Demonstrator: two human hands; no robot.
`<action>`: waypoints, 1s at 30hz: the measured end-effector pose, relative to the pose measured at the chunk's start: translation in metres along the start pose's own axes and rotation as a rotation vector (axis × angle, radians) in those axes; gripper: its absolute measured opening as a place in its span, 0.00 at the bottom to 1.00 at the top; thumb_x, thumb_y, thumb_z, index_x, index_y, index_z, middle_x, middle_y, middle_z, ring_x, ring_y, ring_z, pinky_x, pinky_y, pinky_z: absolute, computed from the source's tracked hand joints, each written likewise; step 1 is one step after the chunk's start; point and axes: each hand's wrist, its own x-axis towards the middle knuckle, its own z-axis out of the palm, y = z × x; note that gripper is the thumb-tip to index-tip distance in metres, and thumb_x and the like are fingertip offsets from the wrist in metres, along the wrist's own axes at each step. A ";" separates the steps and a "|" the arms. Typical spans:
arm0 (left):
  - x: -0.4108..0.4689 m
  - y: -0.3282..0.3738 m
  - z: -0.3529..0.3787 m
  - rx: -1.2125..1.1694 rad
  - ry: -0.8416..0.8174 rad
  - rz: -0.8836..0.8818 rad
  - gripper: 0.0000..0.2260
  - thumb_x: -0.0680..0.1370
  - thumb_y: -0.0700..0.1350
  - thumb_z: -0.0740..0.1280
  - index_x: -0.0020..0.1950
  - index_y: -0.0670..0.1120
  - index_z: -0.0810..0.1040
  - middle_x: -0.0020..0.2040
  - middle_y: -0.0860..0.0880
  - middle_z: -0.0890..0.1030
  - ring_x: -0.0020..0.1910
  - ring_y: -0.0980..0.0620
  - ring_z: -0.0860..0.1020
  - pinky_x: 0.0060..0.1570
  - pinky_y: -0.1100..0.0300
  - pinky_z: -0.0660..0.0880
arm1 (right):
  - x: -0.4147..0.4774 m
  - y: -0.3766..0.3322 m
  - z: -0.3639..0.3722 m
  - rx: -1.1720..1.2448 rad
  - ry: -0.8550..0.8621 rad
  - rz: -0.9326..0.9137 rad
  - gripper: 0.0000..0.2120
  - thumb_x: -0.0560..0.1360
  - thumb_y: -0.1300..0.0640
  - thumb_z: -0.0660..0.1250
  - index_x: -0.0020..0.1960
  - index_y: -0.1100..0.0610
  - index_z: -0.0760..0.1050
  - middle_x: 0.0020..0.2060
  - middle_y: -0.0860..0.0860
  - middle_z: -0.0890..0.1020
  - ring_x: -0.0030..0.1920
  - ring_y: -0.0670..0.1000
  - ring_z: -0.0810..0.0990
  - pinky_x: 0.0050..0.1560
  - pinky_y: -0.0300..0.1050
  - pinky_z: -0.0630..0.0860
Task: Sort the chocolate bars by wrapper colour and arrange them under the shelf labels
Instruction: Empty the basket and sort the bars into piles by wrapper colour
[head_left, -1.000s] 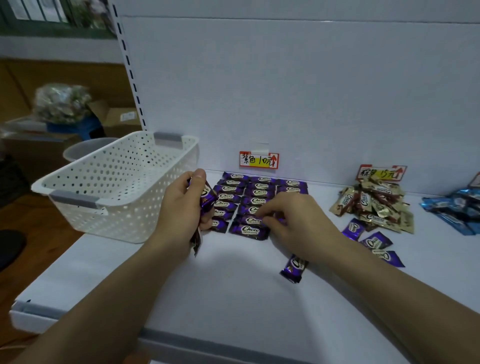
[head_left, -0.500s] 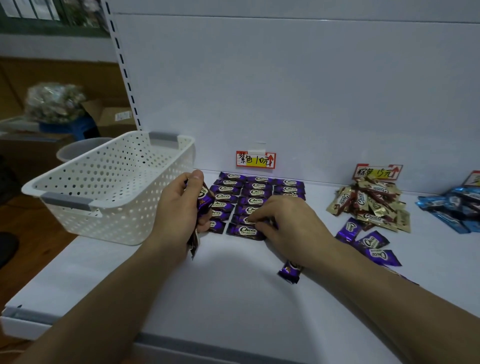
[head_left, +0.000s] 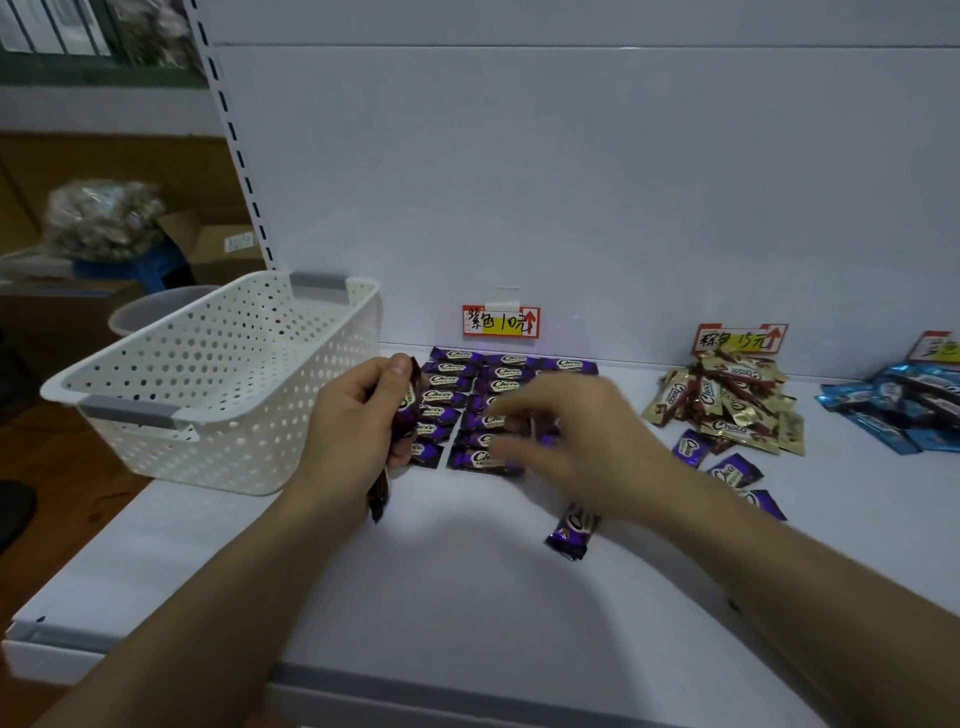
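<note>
I see the purple bars (head_left: 488, 387) laid flat on the white shelf (head_left: 467, 613) in neat columns directly under the purple label (head_left: 501, 321). Each bar's long axis runs left to right, with the printed face up. The wrappers are glossy foil with crimped ends.

One loose bar (head_left: 570, 529) lies nearer the front edge, long axis tilted from front-left to back-right. Three more stray bars (head_left: 727, 468) lie just below the gold pile (head_left: 727, 405), which is heaped at mixed angles under the brown label (head_left: 740, 339). Blue bars (head_left: 904, 410) lie at far right.

The left hand (head_left: 358, 423) is raised on edge, fingers curled and thumb pressed down on a held bunch (head_left: 410, 410) that stands roughly upright, one end poking out below the palm. The right hand (head_left: 576, 441) hovers palm-down over the columns. It is motion-blurred, so I cannot tell whether its fingers pinch anything.

A perforated white plastic basket (head_left: 218, 384) sits at left.
</note>
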 end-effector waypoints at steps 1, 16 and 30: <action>0.000 0.000 0.001 -0.003 0.009 -0.005 0.14 0.85 0.48 0.60 0.43 0.42 0.77 0.25 0.47 0.70 0.23 0.51 0.66 0.28 0.60 0.62 | 0.001 0.000 -0.015 0.073 0.072 0.032 0.09 0.76 0.50 0.73 0.55 0.47 0.84 0.41 0.38 0.81 0.41 0.39 0.77 0.45 0.30 0.72; -0.008 0.016 0.068 0.360 -0.150 0.176 0.05 0.80 0.50 0.69 0.45 0.51 0.81 0.40 0.51 0.86 0.40 0.49 0.85 0.40 0.52 0.78 | -0.018 0.022 -0.061 0.359 -0.007 0.242 0.04 0.82 0.57 0.65 0.53 0.53 0.78 0.45 0.52 0.85 0.44 0.53 0.85 0.48 0.58 0.82; -0.014 0.015 0.050 0.440 -0.235 0.217 0.07 0.83 0.48 0.64 0.47 0.52 0.79 0.36 0.53 0.81 0.36 0.53 0.79 0.39 0.54 0.79 | -0.038 0.037 -0.055 0.669 0.112 0.227 0.11 0.76 0.67 0.71 0.53 0.54 0.83 0.47 0.52 0.86 0.48 0.57 0.84 0.49 0.48 0.82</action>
